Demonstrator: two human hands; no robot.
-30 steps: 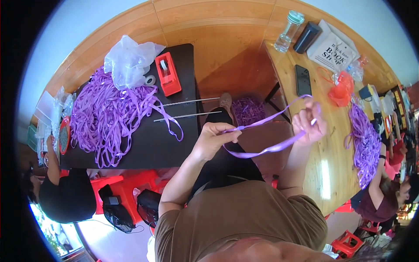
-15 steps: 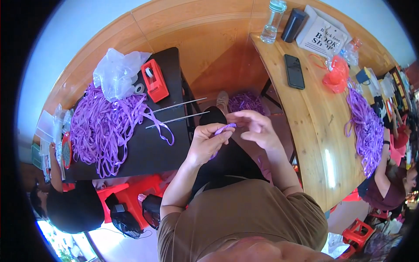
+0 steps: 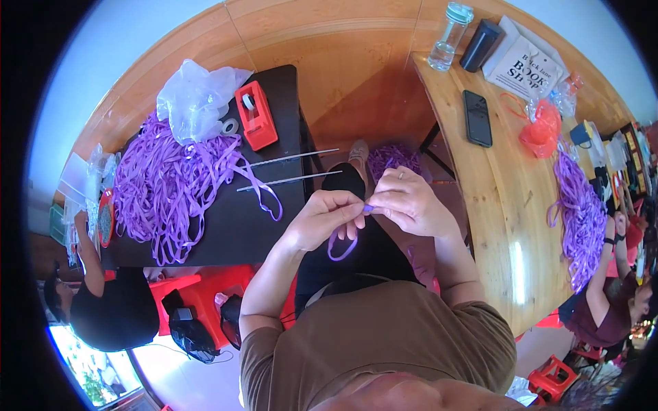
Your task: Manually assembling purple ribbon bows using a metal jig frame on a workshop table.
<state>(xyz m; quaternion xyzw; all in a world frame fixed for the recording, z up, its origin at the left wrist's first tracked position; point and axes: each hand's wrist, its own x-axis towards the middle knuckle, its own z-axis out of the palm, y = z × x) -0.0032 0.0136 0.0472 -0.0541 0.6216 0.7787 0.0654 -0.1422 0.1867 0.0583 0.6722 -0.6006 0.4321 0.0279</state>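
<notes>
Above my lap, a narrow purple ribbon (image 3: pixel 342 255) runs between my hands, its loop hanging below the left one. My left hand (image 3: pixel 322 222) pinches it between thumb and fingers. From the other side my right hand (image 3: pixel 407 205) closes on a short purple end of the same ribbon, and the fingertips of both hands almost meet. The exact grip is partly hidden by the fingers. To the left, a large heap of purple ribbons (image 3: pixel 171 185) covers much of the black table (image 3: pixel 257 236).
Two thin metal rods (image 3: pixel 291 180) jut over the black table's right edge, near a red tape dispenser (image 3: pixel 256 116) and a clear plastic bag (image 3: pixel 195 103). The wooden table (image 3: pixel 493 219) at right bears a phone (image 3: pixel 477 118), a bottle (image 3: pixel 449 41) and more ribbons. People sit at both sides.
My right hand, apart with spread fingers before, has come in and closed on the ribbon's end. A loop now hangs below my left hand. The whole view has shifted slightly.
</notes>
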